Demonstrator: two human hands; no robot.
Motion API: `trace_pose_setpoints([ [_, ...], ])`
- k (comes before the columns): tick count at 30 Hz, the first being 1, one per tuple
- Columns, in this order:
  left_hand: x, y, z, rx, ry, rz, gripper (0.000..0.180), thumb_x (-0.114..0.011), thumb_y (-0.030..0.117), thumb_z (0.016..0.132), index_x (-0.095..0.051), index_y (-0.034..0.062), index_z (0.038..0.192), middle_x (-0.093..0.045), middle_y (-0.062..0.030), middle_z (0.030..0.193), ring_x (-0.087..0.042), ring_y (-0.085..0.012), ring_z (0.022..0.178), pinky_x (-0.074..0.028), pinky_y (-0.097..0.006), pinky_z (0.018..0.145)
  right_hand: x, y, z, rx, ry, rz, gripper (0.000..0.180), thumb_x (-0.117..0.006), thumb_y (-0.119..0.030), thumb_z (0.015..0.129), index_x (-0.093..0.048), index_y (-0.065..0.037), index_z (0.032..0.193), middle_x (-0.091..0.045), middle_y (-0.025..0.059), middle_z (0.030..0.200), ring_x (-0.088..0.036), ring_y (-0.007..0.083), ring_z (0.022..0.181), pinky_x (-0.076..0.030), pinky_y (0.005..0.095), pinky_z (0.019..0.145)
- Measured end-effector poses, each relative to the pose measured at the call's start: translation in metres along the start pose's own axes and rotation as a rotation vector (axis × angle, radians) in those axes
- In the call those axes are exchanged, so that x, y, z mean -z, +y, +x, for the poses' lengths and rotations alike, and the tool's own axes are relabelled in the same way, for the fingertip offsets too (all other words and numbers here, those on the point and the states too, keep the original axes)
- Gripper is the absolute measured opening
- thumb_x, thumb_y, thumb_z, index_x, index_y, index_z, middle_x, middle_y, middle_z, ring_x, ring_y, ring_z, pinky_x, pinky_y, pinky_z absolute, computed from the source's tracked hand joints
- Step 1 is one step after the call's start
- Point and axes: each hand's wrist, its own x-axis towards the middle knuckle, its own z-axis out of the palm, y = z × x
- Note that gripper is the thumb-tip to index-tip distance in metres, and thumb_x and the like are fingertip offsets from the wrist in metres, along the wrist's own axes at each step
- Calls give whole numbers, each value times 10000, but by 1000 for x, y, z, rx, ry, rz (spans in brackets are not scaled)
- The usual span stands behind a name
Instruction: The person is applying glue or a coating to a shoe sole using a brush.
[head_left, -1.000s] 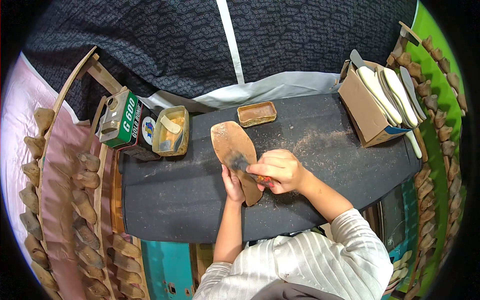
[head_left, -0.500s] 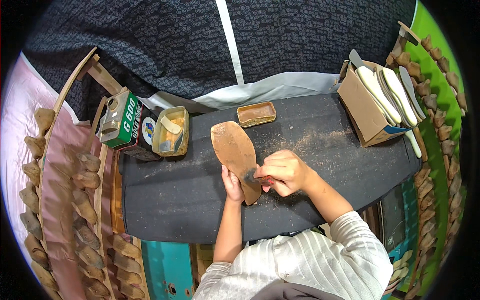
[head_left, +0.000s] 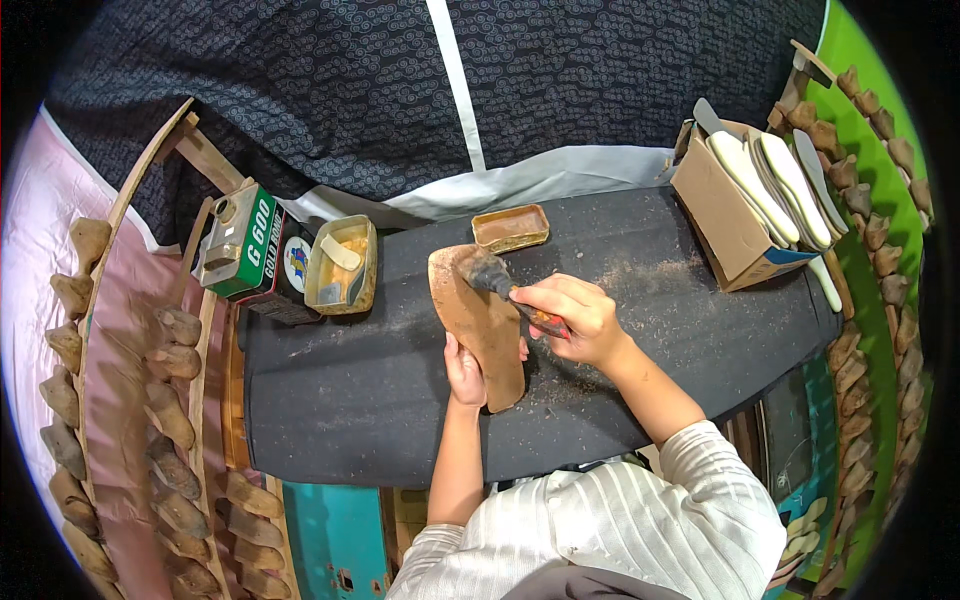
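My left hand (head_left: 466, 373) is wrapped round the middle of a brown shoe sole (head_left: 470, 318), thumb along its left edge and fingertips showing past its right edge. The sole is held lengthwise above the table, its broad end pointing away from me. In my closed right hand (head_left: 577, 318) is a brush (head_left: 488, 273) with a dark head and a stained, reddish handle. The brush head lies on the far, broad end of the sole, at its right side.
On the dark cloth-covered table (head_left: 360, 410) lie scattered brown shavings. A shallow brown tray (head_left: 512, 243), a yellowish tub (head_left: 368, 291) and a green-and-black metal can (head_left: 245, 250) stand beyond. A cardboard box (head_left: 722, 238) holds pale soles. Racks of shoe lasts (head_left: 170, 410) flank the table.
My right hand has moved the brush from the sole's narrow middle up to its far end. The left hand keeps its hold, and the sole has turned slightly.
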Motion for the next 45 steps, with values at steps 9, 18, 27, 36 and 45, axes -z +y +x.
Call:
trace_pose_setpoints([
  [9,-4,0,1,17,40,50,690,-163,561,898,-394,3,1231,-553,-153,1043,-573,-267,797,-474,-368,702,15,-5,-3,-8,-66,127,340,-536,-3,444,-630,12,771,-561,79,599,-513,215,479,-416,297,468],
  [18,2,-1,-1,90,-43,58,712,-157,572,892,-404,-9,1222,-578,-184,925,-572,-275,784,-465,-375,703,8,2,4,-104,128,-87,394,-525,119,529,-635,-6,885,-620,119,754,-576,214,553,-470,302,527],
  [27,0,0,0,63,-51,-12,708,-159,580,890,-410,8,1222,-571,-169,920,-562,-274,771,-458,-373,689,-12,82,-18,-407,112,-158,256,-485,126,745,-590,-7,937,-605,117,784,-633,183,674,-502,266,625],
  [36,5,2,2,30,-12,16,706,-168,584,889,-420,6,1206,-578,-168,906,-570,-278,762,-465,-388,684,-37,126,-36,-457,-25,-188,210,-528,77,766,-564,-32,943,-595,136,776,-621,297,741,-494,355,656],
  [45,4,3,2,13,-7,-34,711,-179,590,886,-410,8,1221,-577,-173,916,-572,-278,767,-465,-378,683,-20,69,-12,-449,193,22,281,-460,123,757,-603,-2,965,-625,119,822,-622,168,699,-503,265,638],
])
